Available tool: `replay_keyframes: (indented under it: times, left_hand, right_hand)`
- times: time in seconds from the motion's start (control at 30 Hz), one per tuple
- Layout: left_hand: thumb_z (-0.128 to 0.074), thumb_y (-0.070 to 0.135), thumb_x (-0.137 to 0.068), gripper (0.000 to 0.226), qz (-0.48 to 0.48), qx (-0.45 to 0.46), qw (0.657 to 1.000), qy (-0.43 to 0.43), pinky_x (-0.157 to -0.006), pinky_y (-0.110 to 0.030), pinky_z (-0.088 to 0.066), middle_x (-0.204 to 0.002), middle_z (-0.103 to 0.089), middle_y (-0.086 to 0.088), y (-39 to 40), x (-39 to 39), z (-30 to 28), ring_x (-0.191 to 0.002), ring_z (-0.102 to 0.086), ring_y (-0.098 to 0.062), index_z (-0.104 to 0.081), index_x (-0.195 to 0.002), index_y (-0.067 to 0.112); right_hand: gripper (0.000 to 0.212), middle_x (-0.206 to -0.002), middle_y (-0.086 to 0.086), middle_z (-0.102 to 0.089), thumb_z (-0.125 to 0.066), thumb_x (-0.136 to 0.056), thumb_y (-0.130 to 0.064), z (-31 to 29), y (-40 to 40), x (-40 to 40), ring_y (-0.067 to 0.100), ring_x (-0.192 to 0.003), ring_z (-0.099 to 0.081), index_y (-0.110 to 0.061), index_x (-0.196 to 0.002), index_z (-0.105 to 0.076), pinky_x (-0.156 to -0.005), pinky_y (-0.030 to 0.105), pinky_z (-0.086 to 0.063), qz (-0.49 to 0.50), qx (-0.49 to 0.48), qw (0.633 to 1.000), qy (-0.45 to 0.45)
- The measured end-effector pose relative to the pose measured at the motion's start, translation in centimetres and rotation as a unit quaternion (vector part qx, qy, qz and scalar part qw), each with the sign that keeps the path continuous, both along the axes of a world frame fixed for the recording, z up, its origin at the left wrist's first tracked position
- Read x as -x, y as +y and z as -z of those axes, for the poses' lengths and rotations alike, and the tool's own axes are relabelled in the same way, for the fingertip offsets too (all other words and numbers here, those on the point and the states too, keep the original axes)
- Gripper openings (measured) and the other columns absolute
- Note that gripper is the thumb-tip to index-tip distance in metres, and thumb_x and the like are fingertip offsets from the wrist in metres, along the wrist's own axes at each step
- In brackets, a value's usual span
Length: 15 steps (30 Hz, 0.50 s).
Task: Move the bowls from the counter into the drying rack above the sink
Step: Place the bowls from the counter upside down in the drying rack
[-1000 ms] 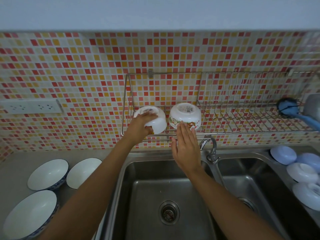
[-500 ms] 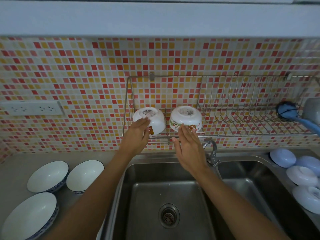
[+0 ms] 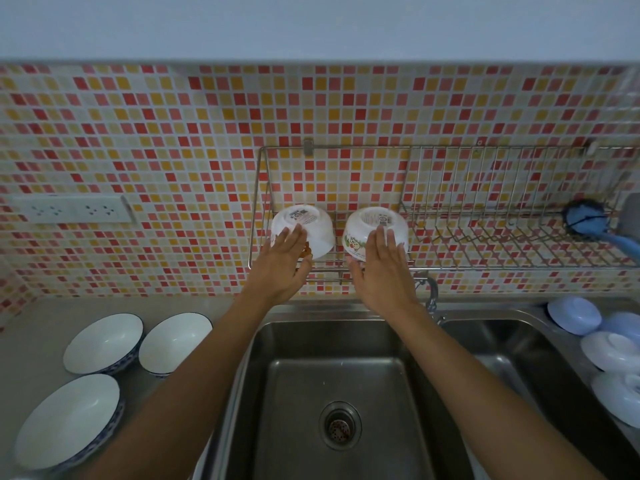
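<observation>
Left hand point(image 3: 282, 259) and right hand point(image 3: 381, 268), fingers flat and together, rest on upturned bowls point(image 3: 304, 230) at the rack's point(image 3: 485, 261) left end; three bowls point(image 3: 104, 342) wait at the tabletop's left edge, nearer the left hand.

1. Wall tiles point(image 3: 173, 133): a mosaic of red, orange, yellow and cream.
2. Two rack bowls point(image 3: 304, 230) point(image 3: 375, 233): white, cartoon prints.
3. Three bowls at 8 o'clock point(image 3: 104, 342): white inside, blue-patterned outside.
4. Lids at 4 o'clock point(image 3: 573, 315): pale blue.
</observation>
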State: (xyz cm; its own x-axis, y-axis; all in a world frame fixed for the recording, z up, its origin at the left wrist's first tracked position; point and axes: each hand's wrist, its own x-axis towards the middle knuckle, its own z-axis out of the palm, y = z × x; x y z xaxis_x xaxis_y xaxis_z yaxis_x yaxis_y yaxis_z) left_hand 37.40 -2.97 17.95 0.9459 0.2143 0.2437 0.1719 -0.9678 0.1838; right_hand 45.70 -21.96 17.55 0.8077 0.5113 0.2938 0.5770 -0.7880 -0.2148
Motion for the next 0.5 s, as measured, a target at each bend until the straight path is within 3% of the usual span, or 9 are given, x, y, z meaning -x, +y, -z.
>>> replay_keyframes:
  times: [0.13,0.23,0.33,0.4,0.5]
  left_hand:
    - [-0.015,0.047,-0.095,0.064,-0.003,-0.015,1.000,0.001,-0.121,-0.048,-0.006,-0.161,-0.004,0.002,0.0,0.0,0.2,-0.148,-0.003,-0.021,-0.007,-0.152,0.019]
    - [-0.015,0.043,-0.098,0.060,-0.014,-0.038,0.999,-0.008,-0.121,-0.048,-0.004,-0.161,-0.004,0.001,-0.3,0.1,0.2,-0.148,-0.002,-0.022,-0.007,-0.152,0.019]
    - [-0.008,0.045,-0.096,0.063,-0.022,-0.049,0.997,-0.047,-0.120,-0.045,0.007,-0.161,-0.007,-0.003,-1.2,1.0,0.2,-0.148,-0.002,-0.022,-0.011,-0.151,0.014]
    - [-0.010,0.045,-0.097,0.064,-0.031,-0.019,0.995,-0.090,-0.117,-0.037,0.018,-0.161,-0.007,-0.006,-1.7,2.8,1.0,-0.148,0.001,-0.021,-0.011,-0.151,0.012]
    - [-0.021,0.041,-0.100,0.060,-0.068,0.041,0.989,-0.128,-0.115,-0.027,0.022,-0.161,0.001,-0.003,-1.4,7.9,4.1,-0.147,0.012,-0.015,-0.004,-0.152,0.015]
  right_hand:
    - [0.077,-0.162,0.011,0.004,-0.012,-0.096,-0.059,-0.3,0.8,-1.3,0.025,-0.149,0.005,-0.008,-0.152,0.000,-0.120,0.046,0.005,0.022,0.046,0.998,0.041]
    - [0.080,-0.162,0.012,0.000,-0.007,-0.094,-0.061,0.1,1.0,-1.5,0.027,-0.149,0.002,-0.007,-0.152,-0.002,-0.120,0.049,0.001,0.040,0.046,0.998,0.012]
    - [0.079,-0.161,0.016,-0.010,-0.006,-0.095,-0.060,0.7,1.1,-0.2,0.029,-0.149,-0.005,-0.005,-0.152,-0.011,-0.120,0.053,-0.005,0.027,-0.038,0.997,-0.065]
    - [0.076,-0.160,0.016,-0.011,-0.013,-0.096,-0.057,1.4,1.7,1.6,0.028,-0.149,-0.004,-0.004,-0.151,-0.014,-0.120,0.053,-0.003,-0.016,-0.097,0.993,-0.071]
    - [0.068,-0.160,0.016,-0.013,-0.026,-0.099,-0.047,3.0,3.6,5.8,0.028,-0.149,-0.006,-0.005,-0.151,-0.018,-0.120,0.051,-0.007,-0.112,-0.166,0.977,-0.070]
